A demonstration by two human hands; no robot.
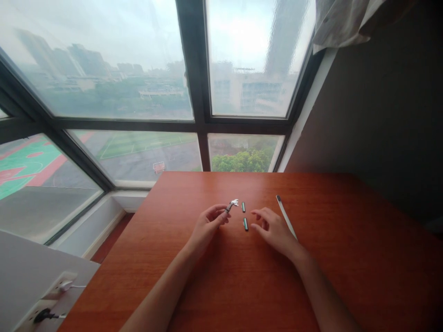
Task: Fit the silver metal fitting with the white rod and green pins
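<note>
My left hand (213,219) pinches a razor handle (232,204), its silvery head end pointing up and to the right with no cartridge on it. Two small dark razor cartridges with green strips lie on the table just right of the handle: a farther cartridge (243,207) and a nearer cartridge (245,224). My right hand (270,225) hovers close to the right of the cartridges, thumb and fingers apart, holding nothing that I can see. Beyond it a white toothbrush (285,216) with a dark head lies slanted, its lower end partly behind my right wrist.
The reddish-brown wooden table (214,286) reaches up to a dark window frame (200,92). A dark wall (380,115) stands on the right, with pale cloth (346,23) hanging above. At lower left, plugs sit in wall sockets (51,299).
</note>
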